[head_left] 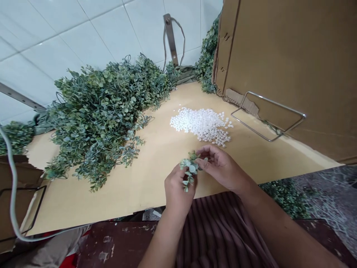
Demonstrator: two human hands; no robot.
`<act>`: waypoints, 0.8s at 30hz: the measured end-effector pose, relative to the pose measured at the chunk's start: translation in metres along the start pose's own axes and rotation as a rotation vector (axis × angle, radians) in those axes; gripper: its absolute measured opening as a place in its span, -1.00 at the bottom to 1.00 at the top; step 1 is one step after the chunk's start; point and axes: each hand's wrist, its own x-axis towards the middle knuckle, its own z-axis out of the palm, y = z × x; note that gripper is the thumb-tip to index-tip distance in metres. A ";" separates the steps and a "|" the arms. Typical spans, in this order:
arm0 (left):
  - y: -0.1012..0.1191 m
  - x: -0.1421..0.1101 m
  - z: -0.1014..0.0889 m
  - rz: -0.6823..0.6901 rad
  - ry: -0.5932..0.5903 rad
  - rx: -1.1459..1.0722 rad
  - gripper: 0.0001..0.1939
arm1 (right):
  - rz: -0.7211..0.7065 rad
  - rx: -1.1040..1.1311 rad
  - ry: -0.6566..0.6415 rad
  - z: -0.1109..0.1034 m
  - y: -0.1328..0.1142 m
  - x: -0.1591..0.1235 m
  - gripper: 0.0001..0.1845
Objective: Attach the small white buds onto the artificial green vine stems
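"One leafy sprig [192, 168], just below and right of the frame's middle. Which hand has it?"

"The left hand [178, 186], its fingers curled round it."

"And the right hand [220, 165]?"

"Thumb and forefinger bent in at the sprig's right side; I can't tell whether they pinch it."

"What else is on the table [156, 160]?"

"White pieces [199, 123], in a loose pile right of centre, and tangled greenery [106, 104] heaped at the upper left."
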 end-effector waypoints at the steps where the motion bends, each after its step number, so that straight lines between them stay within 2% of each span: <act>1: 0.001 0.000 -0.001 0.031 0.005 0.022 -0.81 | 0.009 -0.008 -0.015 -0.001 0.000 -0.001 -0.68; 5: 0.004 -0.003 -0.003 0.091 -0.025 0.052 -0.73 | 0.015 0.033 -0.100 -0.007 -0.003 -0.002 -0.78; 8: 0.005 -0.004 -0.002 0.086 -0.052 0.017 -0.76 | 0.027 0.168 -0.070 -0.013 -0.005 -0.001 -0.78; 11: 0.005 -0.005 0.003 0.023 -0.053 -0.050 -0.86 | 0.066 0.401 -0.001 -0.016 -0.005 0.000 -0.75; 14: 0.003 -0.003 0.004 -0.083 -0.082 -0.116 -0.84 | 0.100 0.607 0.013 -0.018 -0.005 0.000 -0.73; 16: 0.002 0.001 -0.001 -0.122 -0.146 -0.152 -0.83 | 0.115 0.659 -0.001 -0.019 -0.004 -0.001 -0.73; 19: 0.000 0.013 -0.021 -0.158 -0.229 -0.235 -0.89 | 0.133 0.677 -0.012 -0.020 -0.002 -0.001 -0.75; 20: 0.000 0.019 -0.029 -0.189 -0.205 -0.271 -0.90 | 0.138 0.676 -0.012 -0.020 -0.001 -0.001 -0.77; 22: 0.003 0.030 -0.043 -0.260 -0.071 -0.296 -0.87 | 0.152 0.671 -0.007 -0.020 0.000 -0.002 -0.78; 24: 0.011 0.041 -0.050 -0.249 0.040 -0.268 -0.86 | 0.170 0.666 -0.002 -0.018 0.000 -0.003 -0.79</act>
